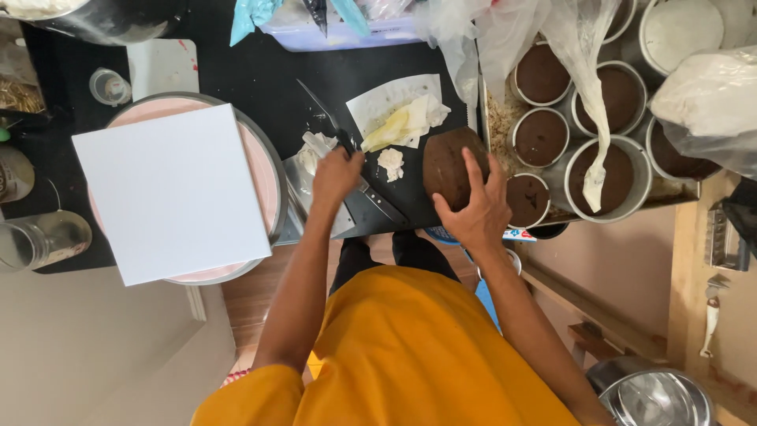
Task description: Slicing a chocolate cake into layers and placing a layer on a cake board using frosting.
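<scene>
- A bare strip of the black worktop [260,75] is lying open between the white square board [175,193] and the parchment sheet [392,106].
- The knife [351,154] in the left hand [337,175] is slanting across that strip, narrowing the way toward the round brown cake [448,164] under the right hand [473,207].
- The tray of 6 filled cake tins [579,130] is blocking the far side of the cake.
- Plastic bags [544,39] are hanging over the tins, crowding the approach from above.
- The glass jar [39,241] is standing beside the board's outer edge.
</scene>
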